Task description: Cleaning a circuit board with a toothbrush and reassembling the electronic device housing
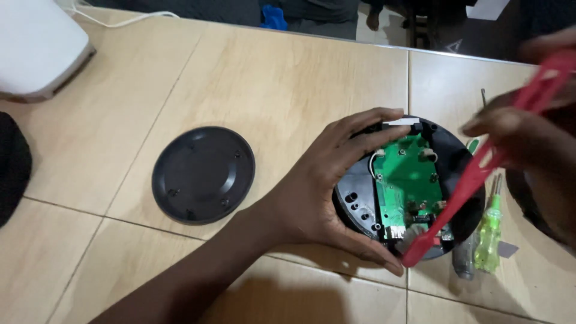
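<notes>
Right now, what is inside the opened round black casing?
Inside the round black casing sits a green circuit board with white connectors. The red tweezers cross over its lower right, and the left hand covers the casing's left rim, hiding what lies there.

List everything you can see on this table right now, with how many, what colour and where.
Round device base: one, black, opened, right of centre, held steady.
Circuit board: one, green, inside the base.
Round cover: one, black, lying apart to the left of the base.
Tweezers: one, red, tips down at the base's near edge.
Screwdriver: one, clear green handle, right of the base.
White appliance: one, far left corner.
Dark fabric: one, black, left edge.
Table: one, light wood panels.
Left hand: cups the base's left rim.
Right hand: blurred, holds the tweezers.
</notes>
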